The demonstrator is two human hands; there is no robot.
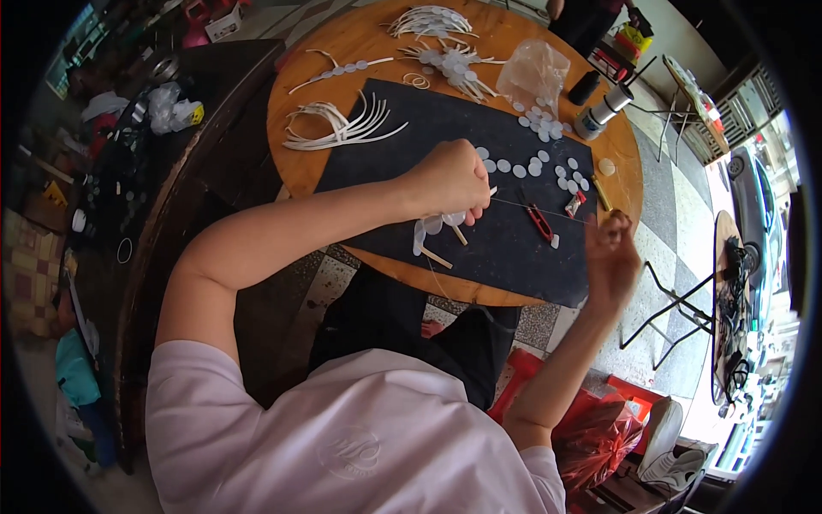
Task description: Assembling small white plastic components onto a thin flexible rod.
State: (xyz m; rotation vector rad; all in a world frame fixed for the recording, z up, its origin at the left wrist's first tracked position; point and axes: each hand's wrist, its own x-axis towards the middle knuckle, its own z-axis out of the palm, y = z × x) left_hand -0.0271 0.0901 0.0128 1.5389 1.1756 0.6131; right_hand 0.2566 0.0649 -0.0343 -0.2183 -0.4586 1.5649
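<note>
My left hand (449, 182) is closed over the middle of the black mat (385, 248). It grips a strip of translucent round discs (419, 238) with cream cord ends, and these hang out below the fist. A thin thread (539, 208) runs taut from this fist to my right hand (613, 248), whose fingers are bent around it at the mat's right edge. Beneath the thread lie red thread snips (539, 223) and a small red-and-white packet (574, 204). Loose translucent discs (535, 164) are scattered on the mat beyond my hands.
The round wooden table (295, 94) carries a bundle of white cords (338, 127), finished-looking disc strips (454, 64), a clear plastic bag (533, 73) and thread spools (604, 111). A dark bench (197, 146) stands left; a red bag (599, 433) sits at lower right.
</note>
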